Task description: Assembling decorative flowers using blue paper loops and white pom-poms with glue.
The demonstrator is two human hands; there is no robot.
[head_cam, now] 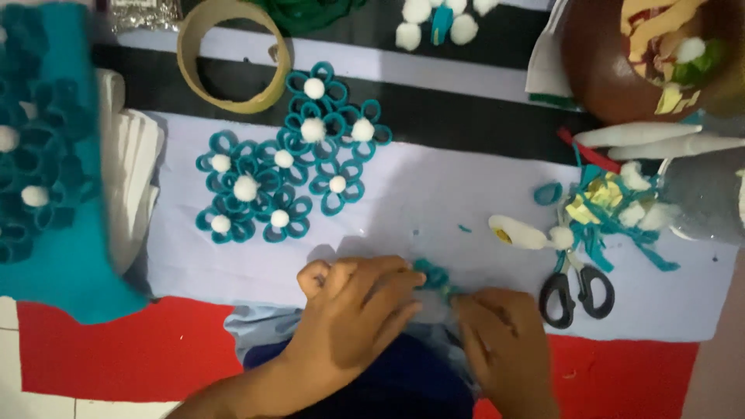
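Brown bowl (601,70): stands at the top right, filled with yellow, green and white scraps.
Cardboard ring (233,54): lies at the top left with nothing inside it.
Finished flowers (291,159): a cluster of teal loop flowers with white pompom centres, lying on the pale sheet (434,194) above the hands.
Scissors (578,291): black-handled, lying just right of the hands, beside a heap of teal strips (613,213).
Teal piece (434,275): a small looped bit of teal material, between the two hands at the lower centre.
Left hand (361,310): knuckles up, fingers curled and pinching the teal piece from the left.
Right hand (504,337): palm down, fingertips closed on the same piece from the right.
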